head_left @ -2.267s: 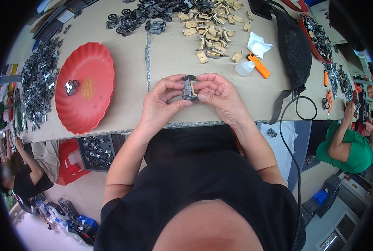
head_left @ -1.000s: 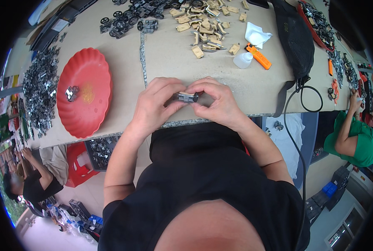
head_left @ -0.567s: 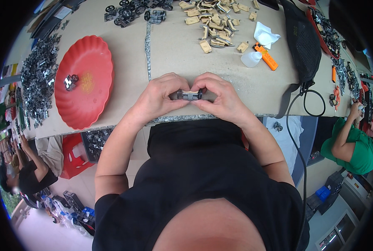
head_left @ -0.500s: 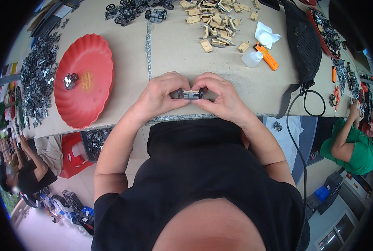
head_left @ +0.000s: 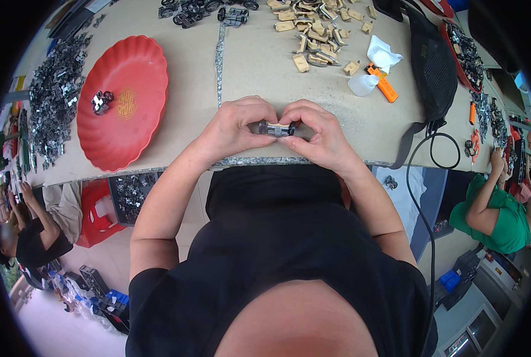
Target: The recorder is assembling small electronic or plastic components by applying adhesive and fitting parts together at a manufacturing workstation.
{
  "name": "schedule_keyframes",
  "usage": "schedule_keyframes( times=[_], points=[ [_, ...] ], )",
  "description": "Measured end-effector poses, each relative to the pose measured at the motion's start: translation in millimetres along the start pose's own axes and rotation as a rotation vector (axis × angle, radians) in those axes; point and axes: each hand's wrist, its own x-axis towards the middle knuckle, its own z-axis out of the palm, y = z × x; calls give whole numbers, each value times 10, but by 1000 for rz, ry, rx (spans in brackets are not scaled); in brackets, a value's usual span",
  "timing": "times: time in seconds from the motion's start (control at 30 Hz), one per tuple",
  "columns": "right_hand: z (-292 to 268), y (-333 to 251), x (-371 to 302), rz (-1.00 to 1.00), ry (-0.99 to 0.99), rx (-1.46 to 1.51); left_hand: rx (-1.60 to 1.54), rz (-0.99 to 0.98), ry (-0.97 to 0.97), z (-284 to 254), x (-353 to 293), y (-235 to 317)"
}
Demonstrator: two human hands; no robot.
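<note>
Between my two hands, near the front edge of the table, is a small grey toy car chassis with black wheels at its ends and a tan piece along its top. My left hand (head_left: 240, 127) pinches one end between thumb and fingers. The opposite end is gripped the same way by my right hand (head_left: 319, 132). Fingertips partly cover the toy car chassis (head_left: 276, 130). Further back lie several black wheeled chassis (head_left: 188, 13), with one chassis (head_left: 234, 16) at their right. A loose pile of tan pieces (head_left: 319, 35) is spread right of them.
A red scalloped plate (head_left: 152, 113) holds a small wheeled piece (head_left: 102, 102). Grey parts (head_left: 54, 98) are heaped at left. Right are a white bottle (head_left: 362, 85), an orange tool (head_left: 387, 90), tissue (head_left: 384, 53), a black bag (head_left: 435, 74) and a cable (head_left: 417, 199). People sit at both sides.
The whole view has shifted slightly, so the table things appear a little higher and further right. Both hands keep hold of the toy car chassis with nearly the same grip.
</note>
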Motion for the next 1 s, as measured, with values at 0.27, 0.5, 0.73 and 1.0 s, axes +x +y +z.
schedule_keyframes(
  times=[0.27,0.5,0.73,1.0],
  points=[
    [-16,-16,41,17,48,188,318,319,185,20,-24,13],
    [-5,-72,70,459,-46,441,933,703,264,103,-88,115],
    [85,98,25,117,199,240,161,56,388,152,-159,182],
    [121,-6,-1,-46,214,-100,-27,-266,502,430,-74,254]
  ],
)
